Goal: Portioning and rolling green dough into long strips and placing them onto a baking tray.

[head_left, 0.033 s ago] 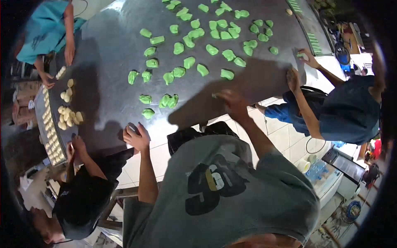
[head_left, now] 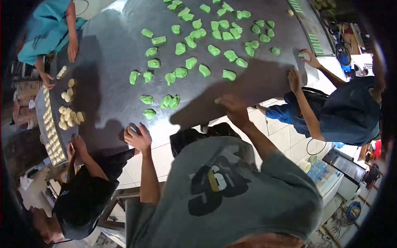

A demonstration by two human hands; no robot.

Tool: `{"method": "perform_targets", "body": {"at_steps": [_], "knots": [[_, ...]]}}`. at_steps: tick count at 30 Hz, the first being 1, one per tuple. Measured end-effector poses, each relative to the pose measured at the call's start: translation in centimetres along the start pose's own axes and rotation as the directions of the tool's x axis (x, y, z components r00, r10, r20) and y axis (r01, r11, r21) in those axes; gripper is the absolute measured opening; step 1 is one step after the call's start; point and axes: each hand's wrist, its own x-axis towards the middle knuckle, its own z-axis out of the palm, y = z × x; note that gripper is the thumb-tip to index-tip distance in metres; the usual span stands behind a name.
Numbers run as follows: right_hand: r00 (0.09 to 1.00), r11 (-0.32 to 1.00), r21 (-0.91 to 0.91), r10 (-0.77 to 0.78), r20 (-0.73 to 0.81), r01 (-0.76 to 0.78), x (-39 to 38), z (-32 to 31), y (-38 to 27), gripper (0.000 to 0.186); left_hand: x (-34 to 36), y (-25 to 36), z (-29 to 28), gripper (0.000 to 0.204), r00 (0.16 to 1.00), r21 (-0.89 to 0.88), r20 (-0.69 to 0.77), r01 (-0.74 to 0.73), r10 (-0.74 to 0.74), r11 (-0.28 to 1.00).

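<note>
Pale dough balls [head_left: 69, 117] sit on the metal table [head_left: 115, 53] at left. The left hand [head_left: 138, 137] rests half-curled at its near edge; any hold is hidden. Green dough pieces [head_left: 180, 72] spread mid-table. The right hand [head_left: 235, 109] bends, blurred, beside a small greenish bit [head_left: 217, 101]; I cannot tell whether it is gripped.

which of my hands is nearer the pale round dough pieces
Left. Your left hand is to the right of the pale round dough pieces; your right hand is much farther right.

Lt grn lumps [head_left: 180, 48], dk gry tbl [head_left: 120, 78]
</note>
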Motion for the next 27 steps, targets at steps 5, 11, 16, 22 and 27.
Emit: {"method": "perform_targets", "body": {"at_steps": [5,11,16,22,27], "knots": [[0.981,0.964,-0.228,-0.098,0.169,0.135,-0.8,3.4,-0.3,0.055,-0.3,-0.9,-0.3,0.041,0.998,0.028,0.054,0.018,-0.019,0.999],[0.989,0.896,-0.428,-0.147,-0.031,0.119,14.0,4.8,-3.2,0.075,-1.2,-2.2,0.9,0.048,0.996,0.068,0.086,-0.020,0.014,0.997],[0.983,0.977,-0.212,0.046,0.177,-0.008,0.1,5.8,-3.4,0.082,-0.7,-1.8,0.4,0.048,0.995,0.051,0.083,0.046,-0.050,0.998],[0.986,0.932,-0.340,-0.157,-0.053,0.130,10.7,6.1,-1.9,0.073,-1.0,-2.0,0.5,0.048,0.991,0.023,0.089,0.102,-0.103,0.995],[0.991,0.951,-0.308,-0.039,-0.125,-0.001,12.9,6.6,-3.1,0.079,-1.4,-0.5,1.0,0.042,0.990,-0.021,0.101,0.105,-0.102,0.994]]}}
